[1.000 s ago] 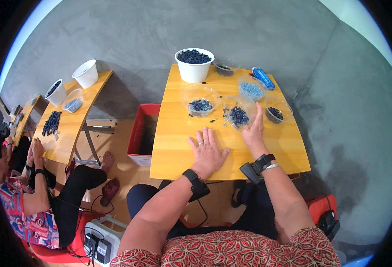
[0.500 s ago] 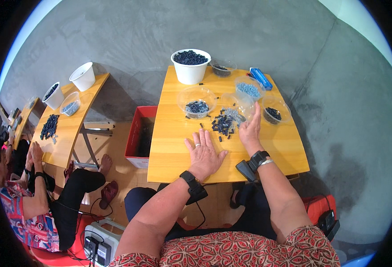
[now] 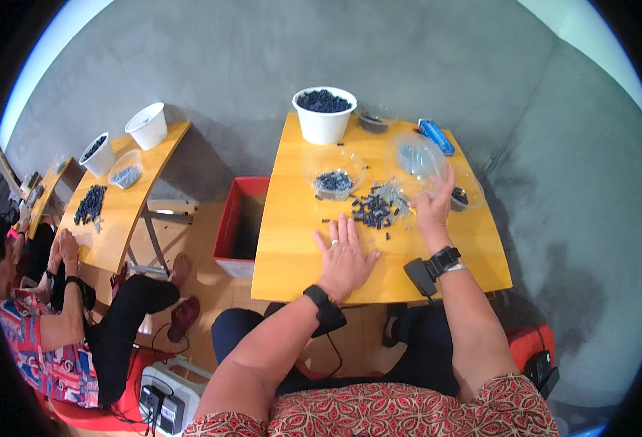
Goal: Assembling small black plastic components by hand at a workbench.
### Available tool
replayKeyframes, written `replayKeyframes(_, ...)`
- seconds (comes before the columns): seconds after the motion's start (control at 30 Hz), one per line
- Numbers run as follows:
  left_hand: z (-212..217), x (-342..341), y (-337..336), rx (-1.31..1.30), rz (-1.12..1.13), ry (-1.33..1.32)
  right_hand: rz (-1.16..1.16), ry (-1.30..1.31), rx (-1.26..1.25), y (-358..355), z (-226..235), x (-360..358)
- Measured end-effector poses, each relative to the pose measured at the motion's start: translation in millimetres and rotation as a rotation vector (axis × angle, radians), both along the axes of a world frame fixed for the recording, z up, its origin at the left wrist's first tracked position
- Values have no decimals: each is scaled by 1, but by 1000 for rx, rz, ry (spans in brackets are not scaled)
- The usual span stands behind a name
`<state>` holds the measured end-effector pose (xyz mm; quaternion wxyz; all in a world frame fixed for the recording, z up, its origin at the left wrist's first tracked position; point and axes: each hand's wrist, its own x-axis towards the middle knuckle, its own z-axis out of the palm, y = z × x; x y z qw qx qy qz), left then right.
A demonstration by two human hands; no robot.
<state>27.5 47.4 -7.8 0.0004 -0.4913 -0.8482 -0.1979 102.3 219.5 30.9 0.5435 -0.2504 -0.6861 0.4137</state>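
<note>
My left hand point(image 3: 345, 262) lies flat on the wooden table point(image 3: 306, 284), fingers spread, with nothing in it. A loose pile of small black pieces point(image 3: 373, 210) is just beyond its fingertips, mixed with grey screw-like pieces point(image 3: 391, 192). My right hand point(image 3: 433, 214) is right of the pile, gripping the near edge of a clear plastic bowl point(image 3: 439, 159). That bowl hangs over a container of blue-grey screw-like pieces, partly covering it. Behind my right fingers stands a clear bowl of black pieces point(image 3: 459, 195). Left of the pile, another clear bowl point(image 3: 333, 182) holds mixed black and grey pieces.
At the table's back are a white bucket point(image 3: 324, 124) full of black pieces, a clear container point(image 3: 374, 120) and a blue box point(image 3: 435, 137). A red bin point(image 3: 226, 231) stands on the floor to the left. Further left, a person point(image 3: 52, 328) sits at another table point(image 3: 110, 244).
The clear bowl in my right hand has moved from beside the pile up and right, over the screw container. My left hand stays flat. The whole view has shifted slightly.
</note>
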Motion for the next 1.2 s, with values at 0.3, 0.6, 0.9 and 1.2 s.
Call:
replayKeyframes(0.3, 4, -21, -28, 80, 85, -31, 96, 418, -512, 90, 110, 60)
replayKeyframes(0.6, 0, -30, -35, 10, -86, 72, -98, -196, -559, 159, 106, 8)
replayKeyframes(0.9, 8, -41, -49, 19, -229, -8, -101, -401, -689, 250, 70, -35)
replayKeyframes(1.2, 8, -40, -51, -20, -280, -36, -311, -630, -281, 337, 21, -52)
